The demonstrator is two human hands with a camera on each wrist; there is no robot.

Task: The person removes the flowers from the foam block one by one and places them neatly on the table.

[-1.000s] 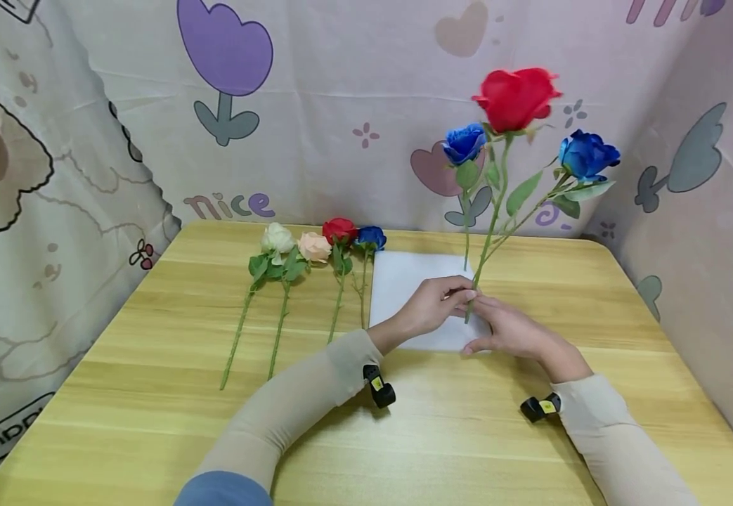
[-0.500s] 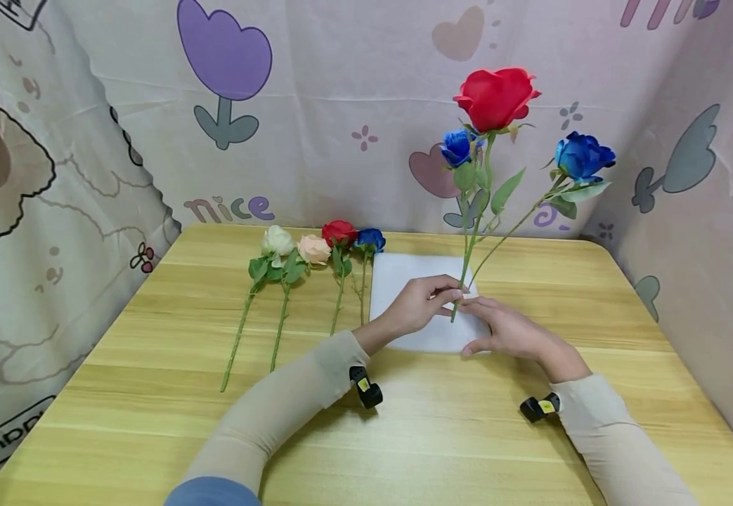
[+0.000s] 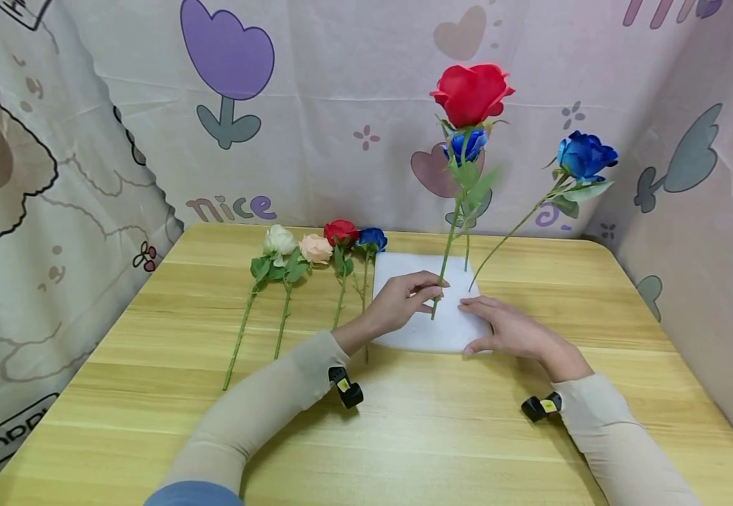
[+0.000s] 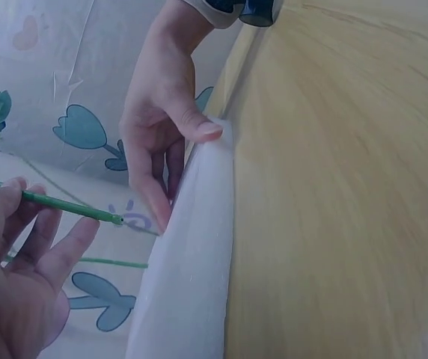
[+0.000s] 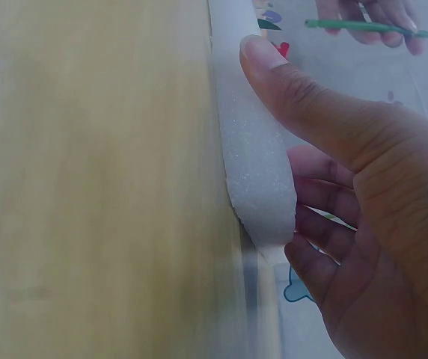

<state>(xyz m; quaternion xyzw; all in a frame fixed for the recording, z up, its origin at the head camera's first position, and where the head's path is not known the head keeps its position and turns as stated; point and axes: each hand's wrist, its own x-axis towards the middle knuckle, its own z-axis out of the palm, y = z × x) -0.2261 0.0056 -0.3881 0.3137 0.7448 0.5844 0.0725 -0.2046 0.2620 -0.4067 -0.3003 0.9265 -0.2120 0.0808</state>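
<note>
My left hand [image 3: 400,306] pinches the green stem of a red rose [image 3: 472,95] over a white foam board [image 3: 404,268]. In the left wrist view, the stem's lower end [image 4: 105,217] hangs free, apart from the foam. Two blue roses stand at the board: a smaller one [image 3: 465,146], partly behind the red rose, and another [image 3: 586,156] leaning right. My right hand [image 3: 518,329] rests on the board's near right corner. Its thumb [image 5: 311,97] touches the front side, and the other fingers lie relaxed along the board.
Left of the board, a white rose [image 3: 280,240], a peach rose [image 3: 315,248], another red rose [image 3: 341,232] and another blue rose [image 3: 372,239] lie on the wooden table [image 3: 442,436]. A printed curtain [image 3: 341,91] hangs behind.
My left hand has moved left with the red rose, whose bloom now stands above the smaller blue rose. The right hand has stayed at the board's corner.
</note>
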